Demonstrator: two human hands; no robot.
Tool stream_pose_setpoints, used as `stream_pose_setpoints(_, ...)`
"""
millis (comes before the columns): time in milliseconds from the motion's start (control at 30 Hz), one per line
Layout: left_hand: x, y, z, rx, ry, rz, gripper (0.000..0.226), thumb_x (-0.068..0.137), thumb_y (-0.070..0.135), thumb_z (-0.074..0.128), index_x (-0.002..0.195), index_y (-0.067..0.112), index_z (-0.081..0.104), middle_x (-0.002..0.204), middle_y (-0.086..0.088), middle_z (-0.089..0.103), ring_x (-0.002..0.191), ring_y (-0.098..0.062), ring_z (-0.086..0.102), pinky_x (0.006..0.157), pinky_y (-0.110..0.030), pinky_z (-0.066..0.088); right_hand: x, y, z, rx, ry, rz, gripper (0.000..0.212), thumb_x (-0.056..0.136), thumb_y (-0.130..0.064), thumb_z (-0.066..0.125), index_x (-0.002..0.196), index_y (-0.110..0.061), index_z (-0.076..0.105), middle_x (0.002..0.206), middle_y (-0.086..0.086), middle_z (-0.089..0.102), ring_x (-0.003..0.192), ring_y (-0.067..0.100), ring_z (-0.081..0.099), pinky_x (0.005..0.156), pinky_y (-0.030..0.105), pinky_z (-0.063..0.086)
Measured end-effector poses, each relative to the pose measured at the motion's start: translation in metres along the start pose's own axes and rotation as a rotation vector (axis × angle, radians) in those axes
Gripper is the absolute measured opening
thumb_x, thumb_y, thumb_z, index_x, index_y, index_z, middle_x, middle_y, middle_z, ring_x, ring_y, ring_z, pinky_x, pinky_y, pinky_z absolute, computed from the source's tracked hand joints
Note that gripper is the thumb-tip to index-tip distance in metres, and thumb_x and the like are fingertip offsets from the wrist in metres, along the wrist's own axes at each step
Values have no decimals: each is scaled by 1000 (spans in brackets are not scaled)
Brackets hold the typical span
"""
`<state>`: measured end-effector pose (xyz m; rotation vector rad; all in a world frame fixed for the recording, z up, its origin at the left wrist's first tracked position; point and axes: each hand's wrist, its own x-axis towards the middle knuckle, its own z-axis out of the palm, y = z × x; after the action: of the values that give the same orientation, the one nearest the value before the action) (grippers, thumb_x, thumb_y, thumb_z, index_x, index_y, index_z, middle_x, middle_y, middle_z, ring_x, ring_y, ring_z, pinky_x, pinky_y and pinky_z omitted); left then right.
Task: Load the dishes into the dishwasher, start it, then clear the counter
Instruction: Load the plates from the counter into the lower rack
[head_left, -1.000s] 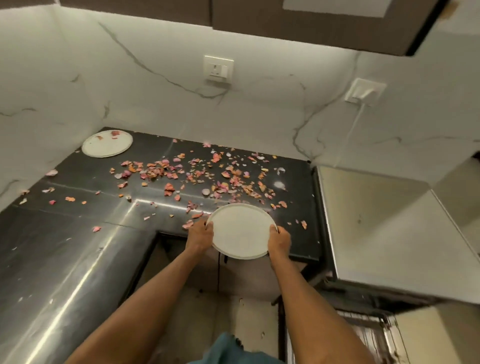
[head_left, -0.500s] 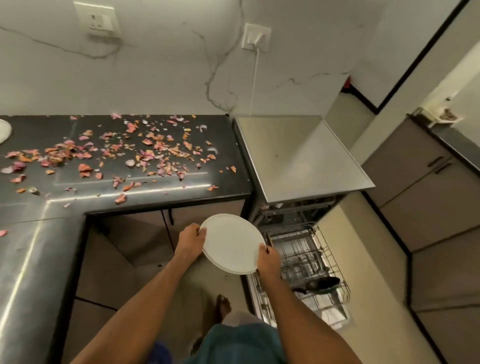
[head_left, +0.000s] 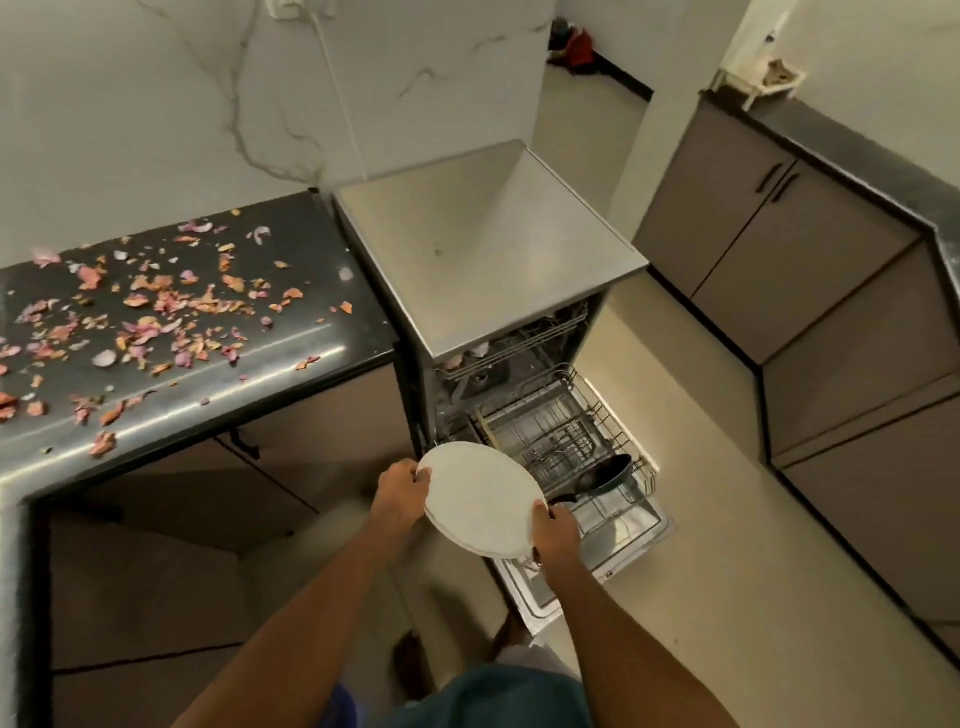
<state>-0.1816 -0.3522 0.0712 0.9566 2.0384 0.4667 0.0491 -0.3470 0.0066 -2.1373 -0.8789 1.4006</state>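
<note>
Both hands, left hand (head_left: 400, 493) and right hand (head_left: 556, 530), grip plate (head_left: 480, 501) rim; fingers clamped. Risk: plate clips pan (head_left: 605, 475) in lower rack (head_left: 641, 460) when lowered.

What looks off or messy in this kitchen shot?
The black counter is littered with pink and orange peel scraps, spread from its back edge to its front lip. Otherwise orderly: both hands hold the white plate level, and the pulled-out lower rack holds only a dark pan.
</note>
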Motion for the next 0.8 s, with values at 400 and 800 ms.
stream_pose_setpoints(400, 59, 89, 91, 141, -28, -59, 33, 105, 24, 46, 117, 1, 66, 111, -17, 69, 97, -30, 63, 80, -37, 49, 85, 16, -61, 373, -111, 335, 17, 97, -3, 62, 114, -2, 66, 87, 15, 66, 70, 24, 63, 53, 29, 54)
stream_pose_setpoints(800, 220, 71, 176, 301, -136, -157, 34, 101, 28, 52, 119, 4, 69, 110, -19, 71, 96, -37, 69, 86, -50, 59, 196, 41, -3, 406, -52, 437, 35, 93, -4, 67, 127, -8, 63, 86, 13, 72, 56, 21, 62, 57, 31, 58)
